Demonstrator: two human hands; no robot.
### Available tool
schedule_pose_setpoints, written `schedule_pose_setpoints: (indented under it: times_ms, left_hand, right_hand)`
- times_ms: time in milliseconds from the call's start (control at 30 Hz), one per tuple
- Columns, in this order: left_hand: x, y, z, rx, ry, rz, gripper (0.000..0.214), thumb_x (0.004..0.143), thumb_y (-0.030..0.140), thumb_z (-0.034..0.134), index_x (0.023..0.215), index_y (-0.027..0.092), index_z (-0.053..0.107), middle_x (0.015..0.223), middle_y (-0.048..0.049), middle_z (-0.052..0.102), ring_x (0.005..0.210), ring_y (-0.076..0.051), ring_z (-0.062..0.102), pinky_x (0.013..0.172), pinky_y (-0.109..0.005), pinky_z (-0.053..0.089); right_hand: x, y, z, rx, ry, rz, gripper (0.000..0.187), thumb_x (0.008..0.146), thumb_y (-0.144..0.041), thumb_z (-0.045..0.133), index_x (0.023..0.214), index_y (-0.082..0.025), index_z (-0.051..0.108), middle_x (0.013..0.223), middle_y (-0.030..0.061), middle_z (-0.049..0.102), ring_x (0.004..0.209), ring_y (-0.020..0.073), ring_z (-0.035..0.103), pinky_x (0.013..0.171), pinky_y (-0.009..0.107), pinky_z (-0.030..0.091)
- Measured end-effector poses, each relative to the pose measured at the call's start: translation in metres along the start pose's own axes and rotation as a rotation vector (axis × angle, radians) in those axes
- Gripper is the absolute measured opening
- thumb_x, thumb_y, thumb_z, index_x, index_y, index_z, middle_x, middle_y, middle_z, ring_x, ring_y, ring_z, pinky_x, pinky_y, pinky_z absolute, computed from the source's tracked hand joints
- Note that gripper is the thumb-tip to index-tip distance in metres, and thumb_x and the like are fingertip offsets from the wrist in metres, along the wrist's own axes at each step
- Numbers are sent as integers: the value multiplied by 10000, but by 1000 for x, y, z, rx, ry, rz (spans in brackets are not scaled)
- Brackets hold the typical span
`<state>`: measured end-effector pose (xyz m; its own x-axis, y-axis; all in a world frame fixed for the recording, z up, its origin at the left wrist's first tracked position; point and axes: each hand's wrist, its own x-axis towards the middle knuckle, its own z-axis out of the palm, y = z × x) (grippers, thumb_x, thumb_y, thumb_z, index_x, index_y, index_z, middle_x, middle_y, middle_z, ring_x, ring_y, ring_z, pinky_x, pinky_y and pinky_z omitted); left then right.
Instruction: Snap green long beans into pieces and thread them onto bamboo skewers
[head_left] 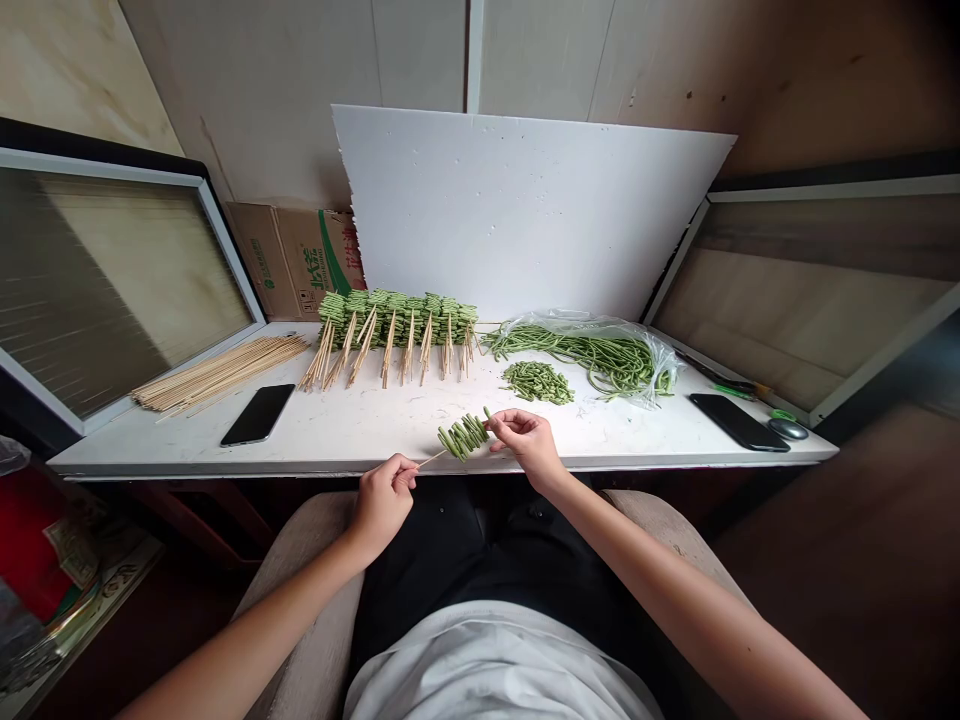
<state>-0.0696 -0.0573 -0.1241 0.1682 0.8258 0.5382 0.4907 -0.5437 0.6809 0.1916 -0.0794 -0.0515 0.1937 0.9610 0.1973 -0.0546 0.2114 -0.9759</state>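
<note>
My left hand (385, 497) pinches the lower end of a thin bamboo skewer (432, 459) above the table's front edge. Several short green bean pieces (463, 435) are threaded on that skewer. My right hand (526, 436) is closed in a pinch at the skewer's upper end, touching the last bean piece. A small heap of cut bean pieces (538, 381) lies just beyond my right hand. A bag of long green beans (600, 355) lies behind it to the right. A row of finished bean skewers (394, 325) lies at the back.
A bundle of bare bamboo skewers (220, 371) lies at the left of the white table (360, 425), beside a black phone (259, 414). Another black phone (738, 421) lies at the right. A white foam board (525, 205) and a cardboard box (296, 258) stand at the back.
</note>
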Motion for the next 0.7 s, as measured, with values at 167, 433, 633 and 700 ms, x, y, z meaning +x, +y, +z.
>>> schedule_pose_setpoints:
  times_ms: [167,433,633,700]
  left_hand:
    - [-1,-3,0,12,4,10,197,951,197,531,814,207,672,651,7,676,594,-153,658,620,-237,482]
    - [-2,1,-1,27,1,20,214,947,196,517,807,211,679,656,-2,683,608,-161,655,619,-244,490]
    - [-2,2,0,30,12,34,217,931,191,519,791,216,682,637,6,680,593,-163,665,604,-233,486]
    - [-3,3,0,32,9,37,217,936,194,520,797,218,685,641,6,681,593,-162,664,604,-232,484]
  right_hand:
    - [-2,-2,2,14,18,21,419,676,-577,882,794,-195,758,847,78,771,617,176,656,623,343,602]
    - [0,5,-1,24,9,34,414,695,-569,875,821,-192,759,839,73,771,595,180,679,622,337,583]
    - [0,7,-1,23,-5,24,421,685,-573,878,812,-192,753,777,52,747,583,175,678,611,326,583]
    - [0,9,1,29,-6,22,413,679,-571,883,802,-198,754,739,36,731,585,174,676,626,332,594]
